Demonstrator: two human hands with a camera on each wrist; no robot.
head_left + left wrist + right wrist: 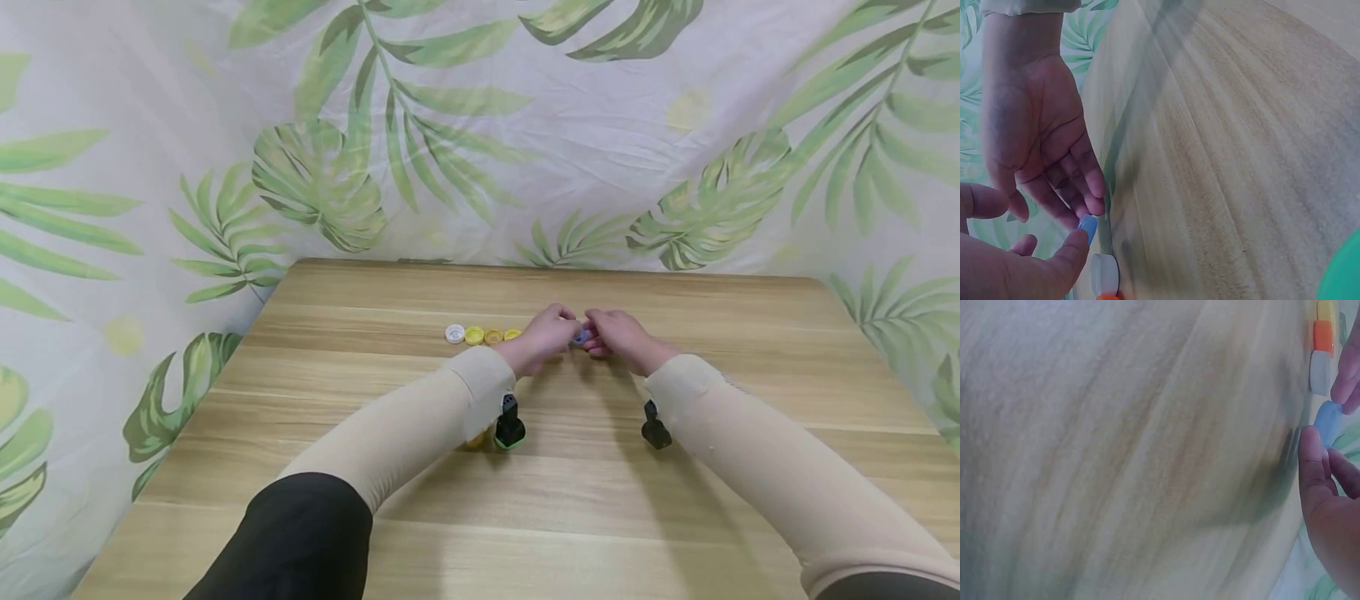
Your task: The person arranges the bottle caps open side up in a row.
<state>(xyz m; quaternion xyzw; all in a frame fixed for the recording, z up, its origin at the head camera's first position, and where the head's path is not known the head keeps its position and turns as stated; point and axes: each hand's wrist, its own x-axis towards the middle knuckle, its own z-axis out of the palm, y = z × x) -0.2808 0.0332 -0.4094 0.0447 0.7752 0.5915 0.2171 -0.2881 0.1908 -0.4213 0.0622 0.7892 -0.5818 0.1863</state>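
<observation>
A small blue bottle cap [1327, 422] sits between the two hands toward the back of the table. My right hand [621, 335] holds the cap at its fingertips; the right wrist view shows the right fingertips [1311, 442] against its near side. From the other side, my left hand [547, 335] pinches it, with a digit overlapping the cap in the left wrist view. Close beside it stands a white cap [1105, 275], with an orange cap [1324, 337] touching that one. Farther left, the row goes on with a white cap [454, 334] and yellow caps [474, 336].
An orange-yellow item [476, 440] shows partly behind the left sleeve. A green rounded item [1342, 272] enters the left wrist view at lower right. Wood-grain table [570, 517] spreads under both arms; a leaf-printed cloth [465, 125] hangs behind its back edge.
</observation>
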